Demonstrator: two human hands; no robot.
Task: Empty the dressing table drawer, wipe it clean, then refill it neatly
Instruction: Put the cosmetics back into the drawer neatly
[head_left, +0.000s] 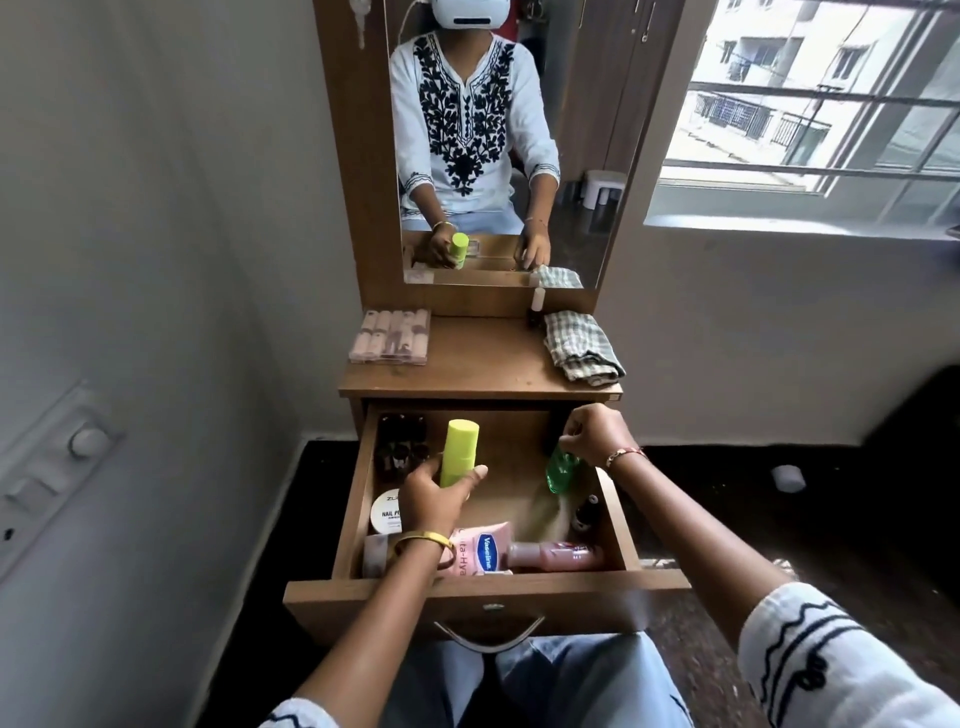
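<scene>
The wooden drawer (485, 590) is pulled out toward me. My left hand (436, 493) grips a yellow-green bottle (458, 451) upright over the drawer's middle. My right hand (597, 434) pinches the top of a green bottle (561, 470) at the drawer's right side. Inside lie a pink Vaseline tube (480, 555), a pink bottle (556, 555) on its side, a white nail-polish-remover jar (387, 512) and dark small bottles (400, 441) at the back left.
On the dressing table top (483, 358) sit a clear box of pink tubes (389, 335), a folded checked cloth (582, 345) and a small bottle (537, 306) against the mirror (498, 130). A wall stands left, a window right.
</scene>
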